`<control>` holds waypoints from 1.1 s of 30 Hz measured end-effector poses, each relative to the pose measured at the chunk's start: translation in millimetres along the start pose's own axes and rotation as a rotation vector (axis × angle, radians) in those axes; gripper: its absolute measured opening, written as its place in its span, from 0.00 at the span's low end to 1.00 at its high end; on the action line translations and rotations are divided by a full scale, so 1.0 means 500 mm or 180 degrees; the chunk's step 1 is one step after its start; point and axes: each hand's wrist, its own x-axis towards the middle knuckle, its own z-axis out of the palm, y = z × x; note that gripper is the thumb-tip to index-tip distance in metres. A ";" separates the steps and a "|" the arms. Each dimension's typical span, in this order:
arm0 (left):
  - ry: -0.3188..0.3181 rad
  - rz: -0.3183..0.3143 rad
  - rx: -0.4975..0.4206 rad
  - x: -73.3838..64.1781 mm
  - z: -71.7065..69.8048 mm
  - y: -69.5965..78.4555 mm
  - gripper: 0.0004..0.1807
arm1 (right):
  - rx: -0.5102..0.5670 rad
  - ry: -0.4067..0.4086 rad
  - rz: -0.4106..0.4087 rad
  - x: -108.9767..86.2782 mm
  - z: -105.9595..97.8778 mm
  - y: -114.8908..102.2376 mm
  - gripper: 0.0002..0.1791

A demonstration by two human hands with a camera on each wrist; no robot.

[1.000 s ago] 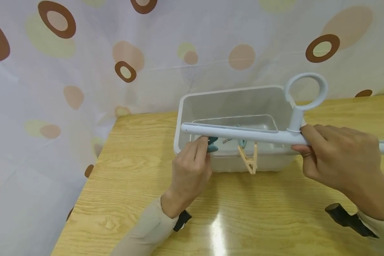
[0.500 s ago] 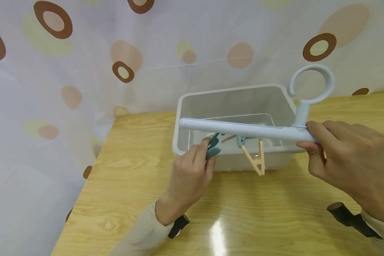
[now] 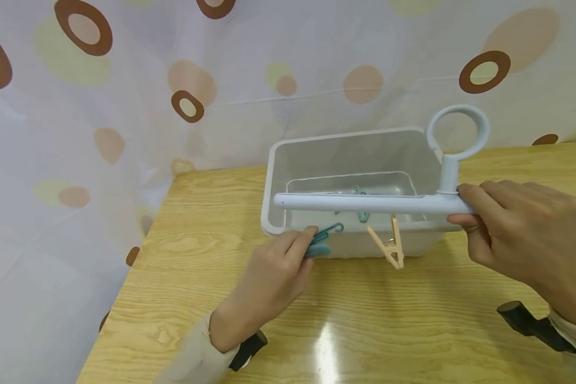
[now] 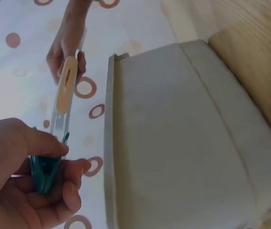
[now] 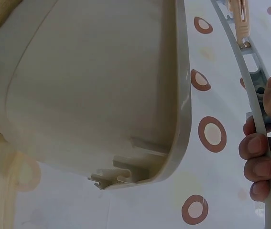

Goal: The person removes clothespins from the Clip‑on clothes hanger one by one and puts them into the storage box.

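My left hand [image 3: 269, 272] pinches a teal clothespin [image 3: 319, 249] between thumb and fingers, its small hook pointing right. The clothespin is just below the left part of a pale blue hanger bar [image 3: 345, 203], apart from it. Around that bar curls my right hand [image 3: 528, 229], beside the stem of the open ring [image 3: 481, 128]. A peach clothespin [image 3: 381, 246] hangs from the bar, left of the right hand. In the left wrist view, the teal clothespin [image 4: 44, 176] sits among the fingers. The right wrist view shows the fingers [image 5: 260, 169] wrapped about the bar.
Behind and below the hanger stands a grey plastic tub [image 3: 345, 137] on the wooden table [image 3: 197, 240]. Inside it lie teal clothespins [image 3: 362, 217], partly covered by the bar. A patterned curtain [image 3: 249, 69] hangs behind the table.
My left hand has drawn the teal clothespin down from the bar, toward me. The hanger rose slightly, then lowered and levelled. The peach clothespin has shifted a little to the right.
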 end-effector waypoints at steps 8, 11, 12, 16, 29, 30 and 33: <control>-0.0101 0.0114 -0.0251 -0.013 -0.044 -0.024 0.19 | 0.0010 0.0036 -0.0095 -0.003 0.007 0.008 0.28; -0.0108 0.0151 -0.0280 -0.014 -0.052 -0.029 0.20 | 0.0021 0.0020 -0.0119 -0.003 0.008 0.010 0.28; -0.0105 0.0161 -0.0284 -0.013 -0.054 -0.030 0.20 | 0.0024 0.0006 -0.0127 -0.003 0.008 0.010 0.28; -0.0074 0.0174 -0.0251 -0.008 -0.063 -0.036 0.23 | 0.0025 -0.0091 -0.0170 -0.004 0.004 0.008 0.28; 0.0038 0.0219 -0.0263 0.008 -0.078 -0.037 0.22 | 0.0004 -0.0229 -0.0237 -0.011 -0.008 0.010 0.29; 0.0050 0.0231 -0.0264 0.010 -0.079 -0.038 0.22 | -0.0006 -0.0256 -0.0247 -0.012 -0.008 0.010 0.30; 0.0068 0.0245 -0.0259 0.014 -0.083 -0.041 0.21 | -0.0024 -0.0304 -0.0265 -0.016 -0.009 0.012 0.30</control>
